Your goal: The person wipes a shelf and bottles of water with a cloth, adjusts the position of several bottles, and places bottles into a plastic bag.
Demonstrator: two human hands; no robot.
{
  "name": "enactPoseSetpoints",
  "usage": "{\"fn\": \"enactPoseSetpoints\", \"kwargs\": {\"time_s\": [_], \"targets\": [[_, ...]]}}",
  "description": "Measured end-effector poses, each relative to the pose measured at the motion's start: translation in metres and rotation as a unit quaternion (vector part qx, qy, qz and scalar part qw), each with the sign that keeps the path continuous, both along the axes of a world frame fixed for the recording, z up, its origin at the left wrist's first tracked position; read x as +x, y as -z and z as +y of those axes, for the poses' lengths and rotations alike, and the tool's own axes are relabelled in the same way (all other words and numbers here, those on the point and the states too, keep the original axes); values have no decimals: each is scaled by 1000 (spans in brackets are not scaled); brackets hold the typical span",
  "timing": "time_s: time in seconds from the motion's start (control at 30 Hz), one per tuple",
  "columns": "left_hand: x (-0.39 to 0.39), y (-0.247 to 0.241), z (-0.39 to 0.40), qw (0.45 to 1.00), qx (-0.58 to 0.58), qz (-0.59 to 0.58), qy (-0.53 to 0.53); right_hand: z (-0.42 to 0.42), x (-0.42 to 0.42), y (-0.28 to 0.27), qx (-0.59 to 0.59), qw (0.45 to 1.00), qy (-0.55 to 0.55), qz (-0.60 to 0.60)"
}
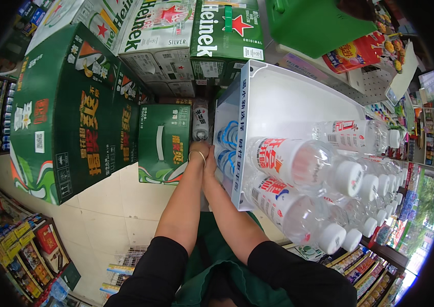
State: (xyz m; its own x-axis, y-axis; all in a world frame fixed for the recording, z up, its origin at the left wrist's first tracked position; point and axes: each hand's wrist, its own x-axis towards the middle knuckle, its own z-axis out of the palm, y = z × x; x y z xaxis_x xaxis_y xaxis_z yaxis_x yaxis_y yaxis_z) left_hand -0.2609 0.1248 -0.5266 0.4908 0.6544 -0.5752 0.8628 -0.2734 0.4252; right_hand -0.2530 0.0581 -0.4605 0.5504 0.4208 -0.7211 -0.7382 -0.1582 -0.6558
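Both my hands are close together in a narrow gap between a green beer carton (165, 144) and a display rack. My left hand (199, 149), with a bracelet at the wrist, and my right hand (210, 159) are at the near end of a plastic water bottle (200, 121) lying in the gap. The fingers are largely hidden, so their grip cannot be made out. To the right, a white display rack (290, 99) holds several clear bottles with white caps (301, 165). Bottles with blue carry handles (226, 138) show low behind the rack's side panel.
Large green cartons (74, 119) are stacked at the left. Heineken cases (157, 30) stand at the back. A green bin (313, 27) and a red candy package (355, 53) are at the upper right. Stocked shelves (28, 261) stand at the lower left, beyond the tiled floor (101, 207).
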Motion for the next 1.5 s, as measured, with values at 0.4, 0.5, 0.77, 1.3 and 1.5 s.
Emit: {"fn": "enactPoseSetpoints", "kwargs": {"time_s": [0.4,0.5,0.77,1.3,1.5], "targets": [[2,-91,46,994,-93,-12,-62,28,-3,-85,19,994,-18,-110],[-7,-91,54,992,-79,-27,-93,34,-2,-84,60,972,-76,-215],[-30,-242,68,983,-15,-33,-183,52,-20,-185,76,974,-60,-206],[-41,-437,90,987,156,7,-32,75,-6,-362,51,920,-202,-331],[-32,-504,94,976,202,50,69,81,29,-435,141,915,-247,-285]]}}
